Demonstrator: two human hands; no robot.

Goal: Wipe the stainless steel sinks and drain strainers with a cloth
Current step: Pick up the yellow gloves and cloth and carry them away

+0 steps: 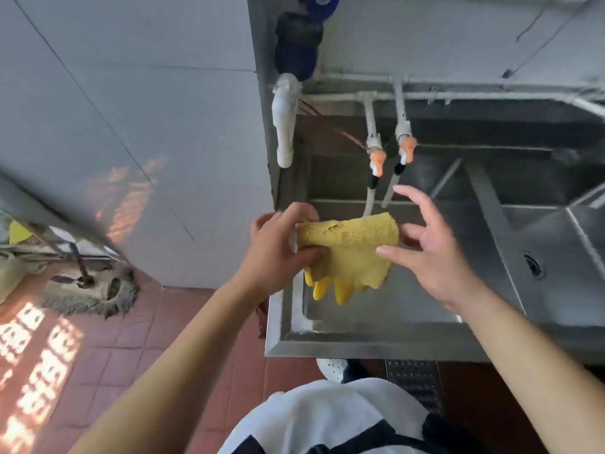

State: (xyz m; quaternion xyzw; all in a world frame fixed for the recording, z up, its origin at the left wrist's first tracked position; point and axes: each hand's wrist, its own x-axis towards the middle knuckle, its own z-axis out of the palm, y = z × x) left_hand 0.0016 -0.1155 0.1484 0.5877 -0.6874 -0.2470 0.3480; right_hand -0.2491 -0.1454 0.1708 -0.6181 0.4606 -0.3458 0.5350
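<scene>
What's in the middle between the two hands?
A yellow rubber glove, seen in the head view: the left hand grips it, the right hand is open beside it.

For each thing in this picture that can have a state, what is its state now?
yellow glove: held up above the left sink, its finger tips hanging down.
left hand: grips the glove's cuff end.
right hand: open, fingers spread beside the glove.
two taps: no water seen running.
left sink: looks empty.
mop: lying on the floor.

Yellow textured rubber glove point(350, 253) held up above the left steel sink basin point(327, 309), fingers hanging down, round drain strainer point(534, 265) in the neighbouring basin
</scene>
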